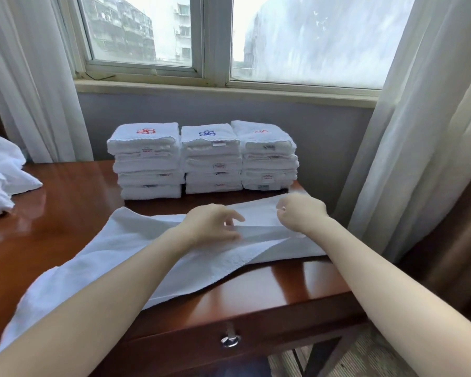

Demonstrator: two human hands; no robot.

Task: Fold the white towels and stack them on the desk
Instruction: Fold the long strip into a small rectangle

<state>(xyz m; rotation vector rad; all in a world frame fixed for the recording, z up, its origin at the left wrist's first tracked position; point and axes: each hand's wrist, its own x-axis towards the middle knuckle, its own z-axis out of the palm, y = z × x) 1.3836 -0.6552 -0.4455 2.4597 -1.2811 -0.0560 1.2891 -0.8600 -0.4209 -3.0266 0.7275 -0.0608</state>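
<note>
— Lying where, the loose towel (125, 240)?
— Spread across the bench (65, 202), draping off its near-left edge, in front of three folded stacks (211, 159).
— And the hands?
— The right hand (299, 210) pinches its far edge; the left hand (212, 227) rests on its middle, fingers bent, whether gripping I cannot tell.

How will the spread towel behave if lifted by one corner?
Likely floppy: the towel drapes and sags over the desk edge. Probably not slippery: its surface looks fuzzy. Likely light for its size, being thin.
</note>
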